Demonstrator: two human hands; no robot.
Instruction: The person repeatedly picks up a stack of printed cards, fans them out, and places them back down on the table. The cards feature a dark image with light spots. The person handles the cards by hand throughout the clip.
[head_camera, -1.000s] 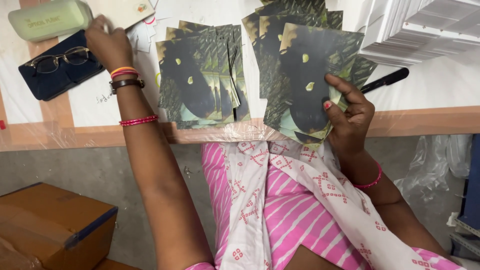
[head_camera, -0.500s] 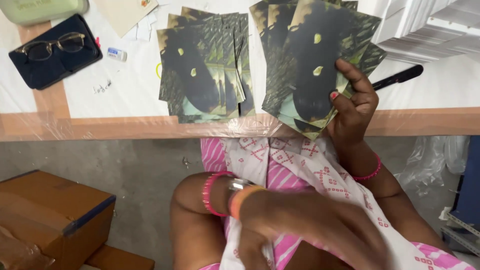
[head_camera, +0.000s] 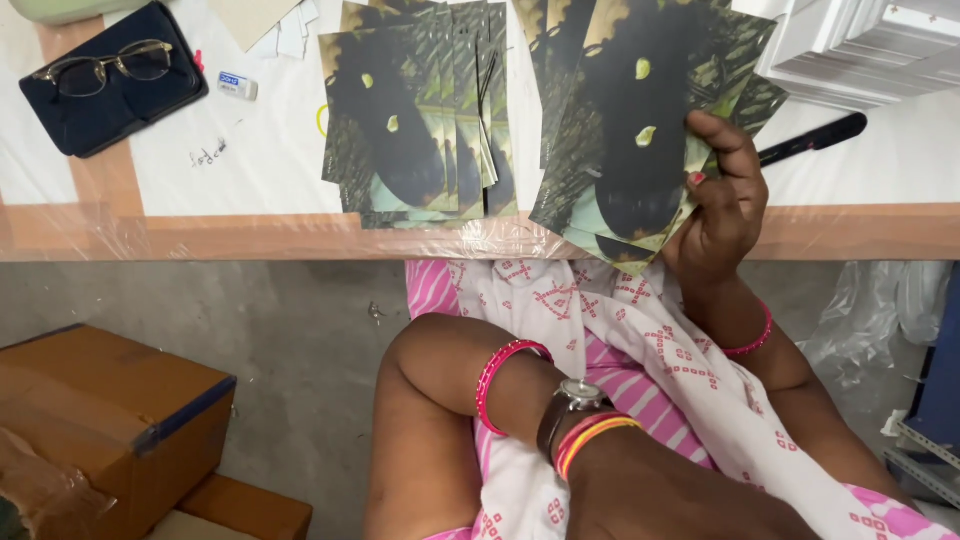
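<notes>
My right hand grips a fanned stack of dark green printed cards at its lower right corner, held over the table edge. A second fanned pile of the same cards lies on the white table top to the left. My left hand rests low in my lap over the pink and white cloth. Bangles and a watch are on its wrist, and its fingers are cut off by the frame's bottom edge.
A dark case with spectacles on it and a small eraser lie at the table's left. A black pen and stacked white sheets are at the right. A brown carton stands on the floor.
My left arm came away from the far left of the table and dropped into my lap. My right hand kept its hold on the cards.
</notes>
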